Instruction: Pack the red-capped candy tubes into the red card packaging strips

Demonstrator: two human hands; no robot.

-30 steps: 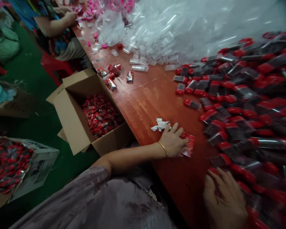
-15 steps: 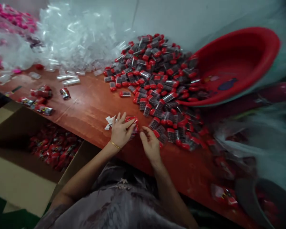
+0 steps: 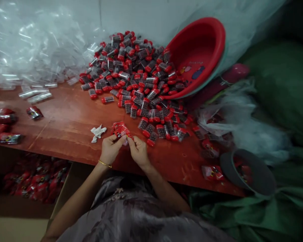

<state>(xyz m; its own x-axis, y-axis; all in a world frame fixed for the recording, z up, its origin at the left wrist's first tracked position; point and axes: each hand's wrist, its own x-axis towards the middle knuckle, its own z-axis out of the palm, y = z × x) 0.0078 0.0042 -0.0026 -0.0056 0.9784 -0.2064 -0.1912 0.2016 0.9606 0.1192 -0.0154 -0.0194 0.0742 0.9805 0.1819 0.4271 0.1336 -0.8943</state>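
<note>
Both hands meet near the front edge of the table. Thumb and fingers of my left hand (image 3: 110,148) pinch a small red printed plastic sleeve (image 3: 123,133). Opposite it, my right hand (image 3: 138,151) has its thumb and fingertips closed on the same sleeve. Just beyond the fingertips lie more red printed sleeves (image 3: 118,127), and I cannot tell exactly where the held one ends. To the left of my hands rests a crumpled white scrap (image 3: 98,133). Beyond them is a heap of clear, red-capped little tubes (image 3: 133,74) filled with dark beads.
A red basin (image 3: 214,43) is tipped on its side at the heap's right. Clear empty tubes (image 3: 40,50) are piled at the back left. Wrapped red pieces (image 3: 5,122) lie left; more fill a carton (image 3: 62,188) below. A grey ring-shaped container (image 3: 257,174) stands right.
My view has swung to the right. My left hand, spread flat over the red sleeves before, now pinches one. My right hand has come in beside it and pinches it too.
</note>
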